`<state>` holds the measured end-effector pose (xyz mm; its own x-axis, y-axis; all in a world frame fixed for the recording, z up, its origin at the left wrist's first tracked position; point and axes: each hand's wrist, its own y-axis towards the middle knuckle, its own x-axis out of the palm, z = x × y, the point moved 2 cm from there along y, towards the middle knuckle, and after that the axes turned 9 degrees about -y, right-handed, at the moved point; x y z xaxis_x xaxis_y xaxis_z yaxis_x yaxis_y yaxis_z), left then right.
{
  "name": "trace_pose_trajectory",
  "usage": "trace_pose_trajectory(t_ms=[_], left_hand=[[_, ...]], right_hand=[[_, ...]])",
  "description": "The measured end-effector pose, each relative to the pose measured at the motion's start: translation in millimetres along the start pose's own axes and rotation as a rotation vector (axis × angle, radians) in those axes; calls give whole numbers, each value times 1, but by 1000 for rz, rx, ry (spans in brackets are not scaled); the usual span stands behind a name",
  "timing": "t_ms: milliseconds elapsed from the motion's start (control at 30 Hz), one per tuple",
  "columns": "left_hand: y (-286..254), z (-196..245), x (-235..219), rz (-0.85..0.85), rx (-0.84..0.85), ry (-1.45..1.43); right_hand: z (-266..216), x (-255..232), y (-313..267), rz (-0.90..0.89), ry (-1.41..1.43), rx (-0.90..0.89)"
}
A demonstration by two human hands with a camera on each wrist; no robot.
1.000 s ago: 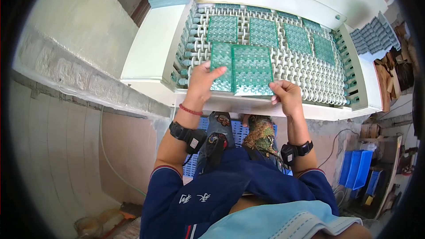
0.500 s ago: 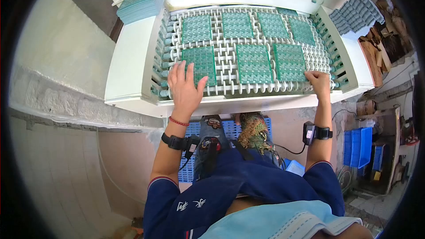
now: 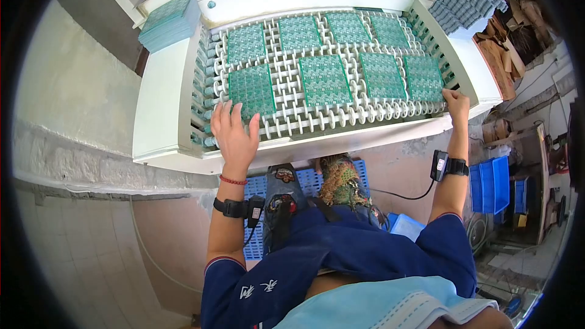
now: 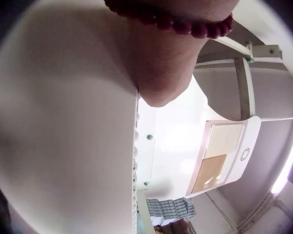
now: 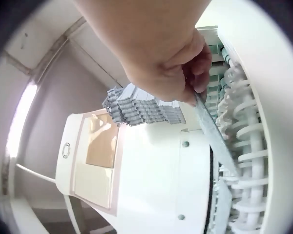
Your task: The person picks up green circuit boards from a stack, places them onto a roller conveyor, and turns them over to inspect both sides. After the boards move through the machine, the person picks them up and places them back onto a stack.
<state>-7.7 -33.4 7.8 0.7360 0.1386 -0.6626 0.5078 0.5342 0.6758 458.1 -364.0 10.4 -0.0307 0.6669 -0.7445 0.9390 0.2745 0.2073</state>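
My right hand point(image 3: 457, 108) pinches the near right corner of a green circuit board point(image 3: 424, 77) at the right end of the front row. In the right wrist view that board point(image 5: 215, 136) is seen edge-on, slanting down to the rollers from the thumb and fingertips. My left hand point(image 3: 236, 140) has its fingers spread and extended, fingertips right at the near edge of the leftmost front board point(image 3: 251, 88). Between these two lie a second board point(image 3: 326, 79) and a third board point(image 3: 382, 75), flat on the white wheel rollers point(image 3: 285, 88).
Behind, another row of boards point(image 3: 298, 31) lies on the rollers. A stack of boards point(image 3: 170, 21) sits on the machine's left ledge, and a pile of grey ridged pieces point(image 3: 466, 1) on its right. The machine's white front edge point(image 3: 317, 137) runs before my body.
Two overlapping boards in my hands have been laid apart on the rollers. My right hand moved right with a board, and the front row now shows another board. My left hand let go and spread its fingers.
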Motion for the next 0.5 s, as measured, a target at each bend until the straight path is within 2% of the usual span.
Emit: trace_pose_trajectory(t_ms=[100, 200, 300, 400, 433, 500], left_hand=[[-1, 0, 0, 11, 5, -17], [-2, 2, -4, 51, 13, -93], [-7, 12, -4, 63, 41, -188], [-12, 22, -5, 36, 77, -191], [-12, 23, -5, 30, 89, -180], [-13, 21, -5, 36, 67, -214]], right_hand=[[-2, -3, -3, -30, 318, 41], [-17, -5, -20, -51, 455, 109], [-25, 6, -23, -52, 515, 97], [-24, 20, 0, -10, 303, 28], [-28, 19, 8, 20, -18, -21], [-27, 23, 15, 89, -276, -97]])
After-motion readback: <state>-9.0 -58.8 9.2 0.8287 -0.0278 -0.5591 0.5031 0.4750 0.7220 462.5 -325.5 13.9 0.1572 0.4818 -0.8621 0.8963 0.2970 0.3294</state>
